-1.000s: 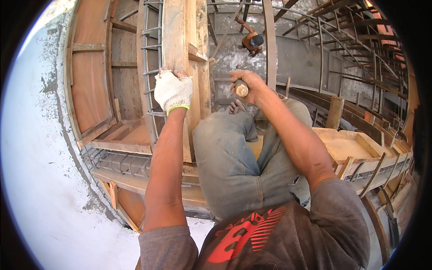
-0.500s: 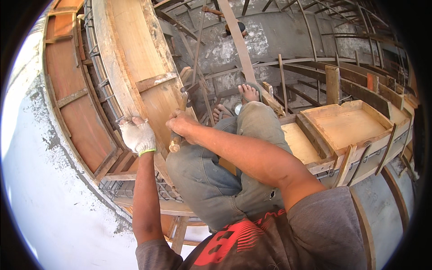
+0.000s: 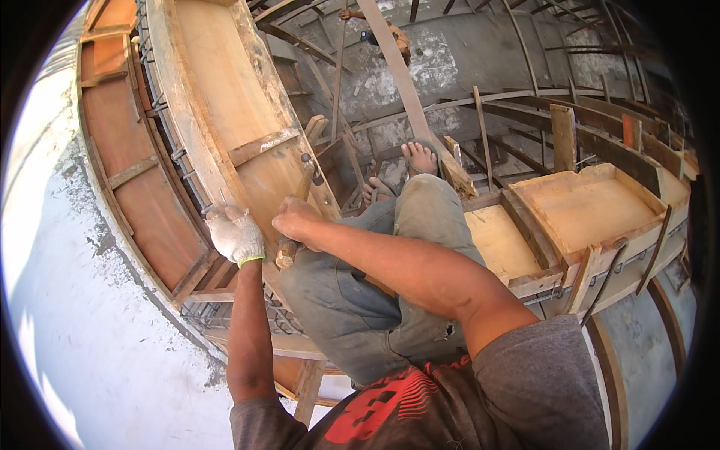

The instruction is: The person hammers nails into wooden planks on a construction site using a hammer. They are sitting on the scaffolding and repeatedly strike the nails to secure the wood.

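Note:
My right hand (image 3: 298, 220) is closed round the wooden handle of a hammer (image 3: 304, 184). Its dark metal head is over the right side of a long wooden form panel (image 3: 225, 71), and the butt of the handle sticks out below my fist. On my left hand (image 3: 237, 234) is a white knit glove with bare fingertips. That hand is closed at the panel's left edge, by a short grey metal piece; what its fingers grip is hidden. A wooden crosspiece (image 3: 262, 146) spans the panel beyond both hands.
Steel bars (image 3: 180, 154) run between the panel and reddish-brown form boards (image 3: 124, 139). A white wall surface (image 3: 82, 300) lies at the left. Shallow wooden boxes (image 3: 592, 206) and upright stakes stand to the right. Far below, another person (image 3: 397, 41) holds a pole near a grey floor.
The whole view has shifted slightly. My right hand and the hammer sit a little lower, while my left hand keeps its place at the panel's edge. The person below has changed posture.

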Available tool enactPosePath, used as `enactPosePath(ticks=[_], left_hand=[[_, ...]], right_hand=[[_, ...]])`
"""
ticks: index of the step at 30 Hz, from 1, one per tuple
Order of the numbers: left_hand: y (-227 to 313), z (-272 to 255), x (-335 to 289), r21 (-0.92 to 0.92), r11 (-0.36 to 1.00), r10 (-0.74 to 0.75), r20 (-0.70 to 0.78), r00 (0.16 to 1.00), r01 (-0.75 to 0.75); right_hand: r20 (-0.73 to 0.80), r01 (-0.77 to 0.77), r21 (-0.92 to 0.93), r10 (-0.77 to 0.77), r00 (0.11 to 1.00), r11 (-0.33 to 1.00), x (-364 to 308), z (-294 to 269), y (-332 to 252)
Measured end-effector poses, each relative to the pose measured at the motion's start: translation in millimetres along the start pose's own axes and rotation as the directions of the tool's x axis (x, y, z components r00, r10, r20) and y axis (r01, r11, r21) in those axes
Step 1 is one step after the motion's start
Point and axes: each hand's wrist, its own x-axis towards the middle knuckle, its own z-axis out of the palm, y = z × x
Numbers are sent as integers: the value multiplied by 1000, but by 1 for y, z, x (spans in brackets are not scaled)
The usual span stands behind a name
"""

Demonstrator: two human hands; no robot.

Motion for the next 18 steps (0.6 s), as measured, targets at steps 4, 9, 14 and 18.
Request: enactPosePath(ticks=[4, 9, 14, 18], left_hand=[[10, -10, -3, -26, 999, -40, 52, 998, 42], [7, -8, -2, -46, 999, 17, 37, 999, -15], [8, -9, -3, -91, 996, -23, 17, 1000, 24], [8, -9, -1, -97, 995, -27, 9, 1000, 27]], right_hand=[[-88, -7, 19, 9, 996, 1000, -7, -5, -12], [-70, 25, 47, -22, 997, 999, 8, -10, -5], [-49, -47, 104, 53, 997, 993, 8, -13, -6], [-40, -28, 117, 33, 999, 993, 7, -13, -3]])
